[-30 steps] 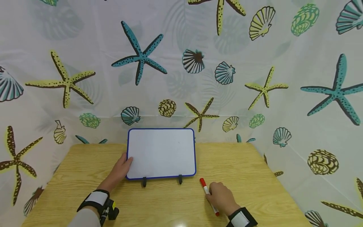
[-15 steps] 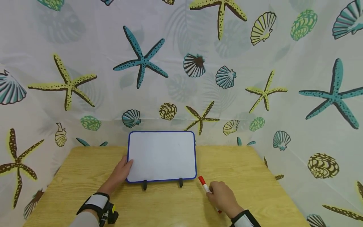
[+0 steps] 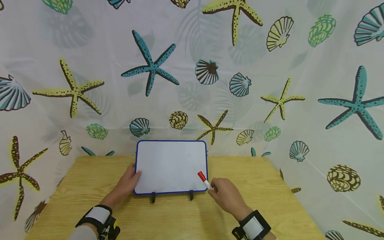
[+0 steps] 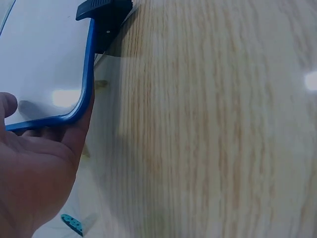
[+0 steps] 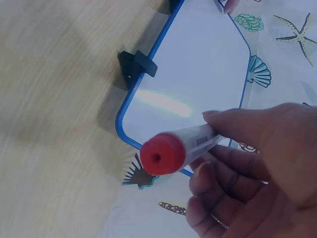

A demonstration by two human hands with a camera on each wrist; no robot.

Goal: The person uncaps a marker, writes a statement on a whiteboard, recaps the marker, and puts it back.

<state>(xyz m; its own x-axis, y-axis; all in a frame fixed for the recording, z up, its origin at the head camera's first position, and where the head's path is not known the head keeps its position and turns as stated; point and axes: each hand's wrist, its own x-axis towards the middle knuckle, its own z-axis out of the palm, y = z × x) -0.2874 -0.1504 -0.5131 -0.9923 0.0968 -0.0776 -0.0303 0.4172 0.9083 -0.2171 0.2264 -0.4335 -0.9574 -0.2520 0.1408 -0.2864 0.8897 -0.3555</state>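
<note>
A blue-framed whiteboard (image 3: 171, 165) with a blank white face stands propped up near the back of the table. My left hand (image 3: 127, 183) grips its left edge, thumb on the front face and fingers behind the frame, as the left wrist view also shows. In my right hand (image 3: 226, 196) a red and white marker (image 3: 207, 184) is pinched between thumb and fingers. Its red-capped end points up and left, overlapping the board's lower right corner in the head view. The right wrist view shows the marker's red rear end (image 5: 163, 153) close up.
Two black stand clips (image 3: 153, 197) hold the board's lower edge. The light wooden table (image 3: 168, 220) reaches back to a white cloth (image 3: 180, 100) printed with starfish and shells. Black straps with small cameras sit on both wrists.
My right hand has lifted the marker up and left from over the table to the board's lower right corner. The left hand stays on the board's edge. The head view has tilted slightly.
</note>
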